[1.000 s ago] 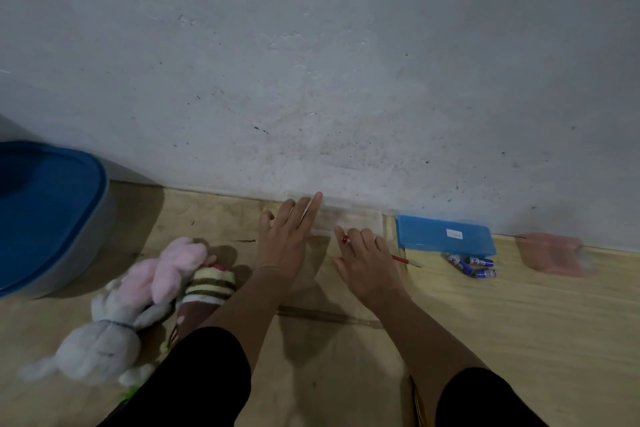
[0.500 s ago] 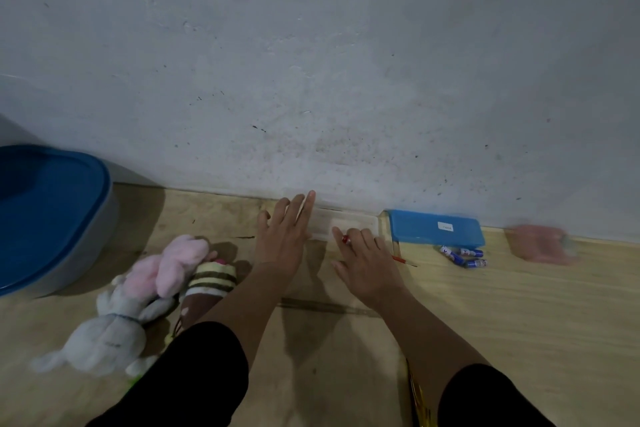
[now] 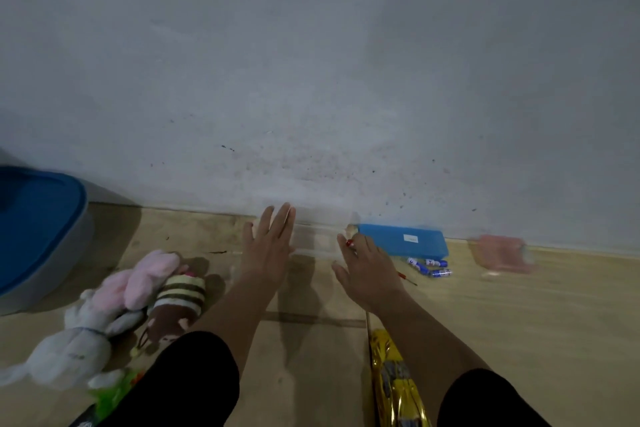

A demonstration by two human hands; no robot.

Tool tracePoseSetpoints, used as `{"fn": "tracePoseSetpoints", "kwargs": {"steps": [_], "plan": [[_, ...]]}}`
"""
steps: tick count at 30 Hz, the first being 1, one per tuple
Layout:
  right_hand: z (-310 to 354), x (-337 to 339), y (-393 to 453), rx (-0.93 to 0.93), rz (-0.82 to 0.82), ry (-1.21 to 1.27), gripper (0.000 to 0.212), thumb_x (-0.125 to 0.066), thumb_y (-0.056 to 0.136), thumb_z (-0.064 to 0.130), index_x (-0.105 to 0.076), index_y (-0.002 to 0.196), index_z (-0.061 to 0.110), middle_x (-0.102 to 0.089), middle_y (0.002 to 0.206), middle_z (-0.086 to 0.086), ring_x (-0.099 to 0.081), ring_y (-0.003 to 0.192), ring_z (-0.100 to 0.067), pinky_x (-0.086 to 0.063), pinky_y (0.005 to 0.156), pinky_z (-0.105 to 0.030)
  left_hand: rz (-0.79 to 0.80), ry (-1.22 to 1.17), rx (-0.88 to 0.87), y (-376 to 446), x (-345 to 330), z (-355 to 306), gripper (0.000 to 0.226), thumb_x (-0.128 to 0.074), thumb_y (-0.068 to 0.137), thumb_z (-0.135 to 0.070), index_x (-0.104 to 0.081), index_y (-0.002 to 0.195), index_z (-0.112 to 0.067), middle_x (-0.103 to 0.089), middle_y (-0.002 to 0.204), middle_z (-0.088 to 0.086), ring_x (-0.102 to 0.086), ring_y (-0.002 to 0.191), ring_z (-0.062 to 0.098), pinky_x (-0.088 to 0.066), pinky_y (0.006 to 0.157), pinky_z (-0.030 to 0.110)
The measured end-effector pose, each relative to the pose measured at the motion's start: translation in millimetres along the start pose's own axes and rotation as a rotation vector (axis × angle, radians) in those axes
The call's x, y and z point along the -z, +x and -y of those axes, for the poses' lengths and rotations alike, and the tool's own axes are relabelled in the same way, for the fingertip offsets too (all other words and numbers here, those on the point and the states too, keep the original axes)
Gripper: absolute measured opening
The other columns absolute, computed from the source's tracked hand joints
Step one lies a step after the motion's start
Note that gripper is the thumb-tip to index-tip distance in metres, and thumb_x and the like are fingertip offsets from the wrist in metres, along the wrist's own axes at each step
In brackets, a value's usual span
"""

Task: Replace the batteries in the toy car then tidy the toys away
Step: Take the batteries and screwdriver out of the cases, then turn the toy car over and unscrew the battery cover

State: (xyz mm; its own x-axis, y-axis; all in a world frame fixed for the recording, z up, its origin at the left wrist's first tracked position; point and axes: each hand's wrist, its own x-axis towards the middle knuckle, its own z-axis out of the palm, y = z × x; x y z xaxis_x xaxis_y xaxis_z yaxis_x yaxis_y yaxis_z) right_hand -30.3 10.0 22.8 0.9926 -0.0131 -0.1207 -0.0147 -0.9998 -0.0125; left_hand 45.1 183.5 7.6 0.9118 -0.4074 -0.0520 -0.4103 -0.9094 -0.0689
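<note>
Evidently reached for clear box (image 3: 313, 241): left hand (image 3: 268, 250) flat-fingered, empty; right hand (image 3: 367, 270) pinching red screwdriver (image 3: 349, 244), presumably for stowing.

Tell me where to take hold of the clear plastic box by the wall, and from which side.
Take the clear box by its two short ends, one hand each, coming from above and the near side. It lies flat, its far edge close to the wall, so that side gives no room. The left hand already lies at its left end; the right hand holds a small screwdriver.
</note>
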Motion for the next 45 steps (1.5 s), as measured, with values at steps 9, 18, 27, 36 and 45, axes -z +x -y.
{"fn": "tracePoseSetpoints", "kwargs": {"steps": [9, 18, 27, 36, 45], "plan": [[34, -26, 13, 0.012, 0.009, 0.022, 0.058, -0.025, 0.098, 0.047, -0.017, 0.147, 0.016, -0.032, 0.140, -0.008, -0.034, 0.126, -0.023, -0.032, 0.103, -0.037, 0.072, -0.006, 0.029, 6, -23, 21, 0.068, -0.024, 0.101, -0.042, 0.018, 0.148, -0.016, 0.024, 0.156, -0.003, 0.021, 0.144, 0.023, -0.006, 0.115, 0.053], [26, -6, -1, -0.074, 0.036, 0.082, 0.064, -0.024, 0.098, 0.049, -0.004, 0.150, 0.017, -0.022, 0.148, -0.011, -0.025, 0.136, -0.026, -0.029, 0.111, -0.038, 0.149, -0.096, 0.003, -9, -3, 17, 0.074, -0.024, 0.098, -0.050, 0.017, 0.148, -0.015, 0.024, 0.156, -0.002, 0.022, 0.143, 0.022, -0.003, 0.115, 0.054], [-44, 41, -83, -0.293, 0.003, 0.157, 0.061, -0.029, 0.100, 0.037, -0.004, 0.150, 0.013, -0.018, 0.148, -0.014, -0.043, 0.126, -0.025, -0.041, 0.098, -0.033, 0.044, -0.235, -0.118, -57, 51, -67, 0.074, -0.027, 0.095, -0.055, -0.002, 0.152, -0.014, 0.005, 0.160, -0.002, 0.007, 0.147, 0.019, -0.012, 0.114, 0.051], [-118, -7, -184, -0.277, 0.096, 0.167, 0.057, -0.029, 0.100, 0.035, -0.009, 0.150, 0.020, -0.034, 0.134, -0.010, -0.047, 0.116, -0.025, -0.044, 0.090, -0.036, 0.140, -0.232, -0.199, -125, 38, -196, 0.075, -0.031, 0.096, -0.053, 0.007, 0.151, -0.018, 0.014, 0.159, -0.004, 0.017, 0.145, 0.019, -0.003, 0.115, 0.051], [-132, -62, -205, -0.211, 0.165, 0.190, 0.057, -0.031, 0.099, 0.031, -0.006, 0.150, 0.025, -0.036, 0.137, -0.013, -0.045, 0.118, -0.029, -0.042, 0.092, -0.039, 0.241, -0.179, -0.147, -147, 5, -232, 0.081, -0.028, 0.091, -0.062, 0.007, 0.151, -0.020, 0.014, 0.159, -0.006, 0.017, 0.145, 0.018, -0.006, 0.115, 0.051]]}}
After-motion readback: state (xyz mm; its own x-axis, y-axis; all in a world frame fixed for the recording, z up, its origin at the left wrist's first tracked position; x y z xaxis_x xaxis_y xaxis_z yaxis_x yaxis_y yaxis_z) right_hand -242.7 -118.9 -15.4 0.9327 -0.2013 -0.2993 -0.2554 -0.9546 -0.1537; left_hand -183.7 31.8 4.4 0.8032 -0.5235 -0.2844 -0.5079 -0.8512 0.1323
